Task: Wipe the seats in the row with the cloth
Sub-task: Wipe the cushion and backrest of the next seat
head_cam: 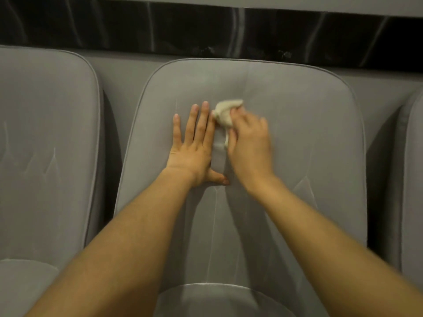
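Three grey seats are counted: the left seat (45, 133) at the left edge, the middle seat (309, 133) in the centre, and the right seat (414, 179), of which only a sliver is seen at the right edge. Two grips are counted at the centre: the left grip (194, 147) and the right grip (249, 147). One cloth (225, 112) is counted. One dark band (137, 26) is seen along the top.

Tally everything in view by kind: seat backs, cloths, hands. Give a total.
Grey seat backs: 3, the middle seat, the left seat and the right seat, of which only a sliver shows at the frame edge
Pale cloth: 1, gripped by the right hand
Hands: 2, the right hand and the left hand, which lies flat on the middle seat
Total: 6
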A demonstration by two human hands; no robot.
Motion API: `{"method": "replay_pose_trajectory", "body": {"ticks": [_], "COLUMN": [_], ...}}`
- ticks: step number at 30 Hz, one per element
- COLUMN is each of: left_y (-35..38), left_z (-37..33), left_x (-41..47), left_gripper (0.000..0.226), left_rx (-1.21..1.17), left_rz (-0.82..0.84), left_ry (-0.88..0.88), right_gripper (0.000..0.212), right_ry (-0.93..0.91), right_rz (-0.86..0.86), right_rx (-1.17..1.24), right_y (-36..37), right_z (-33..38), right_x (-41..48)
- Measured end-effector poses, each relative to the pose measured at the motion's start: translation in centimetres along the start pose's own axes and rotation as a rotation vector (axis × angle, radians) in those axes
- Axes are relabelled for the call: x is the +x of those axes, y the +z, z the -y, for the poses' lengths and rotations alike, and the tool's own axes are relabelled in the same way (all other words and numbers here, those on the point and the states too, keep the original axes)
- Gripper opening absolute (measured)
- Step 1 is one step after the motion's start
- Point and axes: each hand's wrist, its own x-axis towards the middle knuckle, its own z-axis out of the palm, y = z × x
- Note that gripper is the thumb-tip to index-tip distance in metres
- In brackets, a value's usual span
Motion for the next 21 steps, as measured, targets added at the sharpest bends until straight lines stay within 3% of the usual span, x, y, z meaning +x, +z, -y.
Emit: {"method": "replay_pose_trajectory", "body": {"ticks": [6,9,13,21], "left_y": [0.0,-0.1,-0.1,-0.2], "left_z": [0.0,0.0,0.1,0.2], "left_x": [-0.5,-0.4,-0.5,-0.6], "left_gripper": [0.141,0.139,0.138,0.138], "left_rx": [-0.008,-0.005,-0.009,-0.015], "left_rz": [0.041,0.051,0.054,0.055], "left_ry": [-0.015,-0.020,-0.016,0.001], "right_gripper": [0.034,0.034,0.034,0.038], "right_ry": [-0.131,-0.032,0.127,-0.087], "right_rz": [0.100,-0.007,0.027,0.041], "right_rx": [0.067,0.010,-0.106,-0.019], "right_y": [-2.8,-4.2,-4.4,-2.5], "right_z": [-0.3,-1.0,-2.8,-2.6], "right_x": [1.0,5.8,8.9,-3.2]}}
